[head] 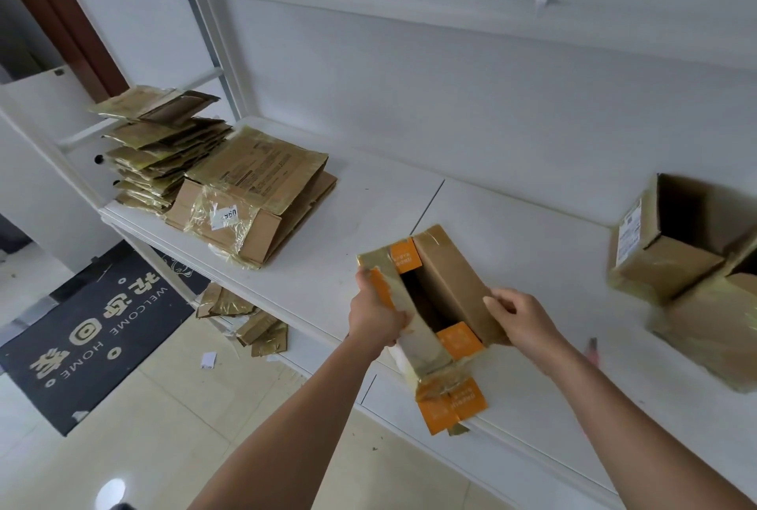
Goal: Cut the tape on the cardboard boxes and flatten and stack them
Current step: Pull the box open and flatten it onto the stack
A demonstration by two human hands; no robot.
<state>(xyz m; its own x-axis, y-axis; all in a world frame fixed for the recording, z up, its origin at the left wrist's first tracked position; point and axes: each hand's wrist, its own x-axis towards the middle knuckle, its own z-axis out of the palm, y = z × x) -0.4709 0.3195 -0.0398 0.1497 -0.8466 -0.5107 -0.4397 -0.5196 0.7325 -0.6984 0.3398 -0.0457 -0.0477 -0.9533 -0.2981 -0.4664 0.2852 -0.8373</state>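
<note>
— Two hands are seen at an open box [440,296], which is held just above the front edge of a white counter [532,247]. What is gripped, and how?

— The left wall of the box is grasped by the left hand [377,315], with fingers curled over its top edge beside an orange label. The right flap is pinched by the right hand [522,321] at its near corner. The inside is dark, and no contents can be made out.

— How is the box likely to handle?

— It is judged light and empty, since it is carried by thin edges alone. The cardboard looks stiff along its creases but bendable across the panels. Glossy yellowish tape is wrapped over much of it and may be slippery; torn tape and orange flaps hang loose below. A firmer hold would probably be had on bare cardboard at opposite corners, so the walls can be pushed flat.

— Where would it go afterwards?

— A stack [164,153] of flattened boxes is seen far left on the counter, with a larger flattened box [254,198] lying against it. Two more open boxes [672,247] wait at the right, and scraps [245,321] lie on the floor.
</note>
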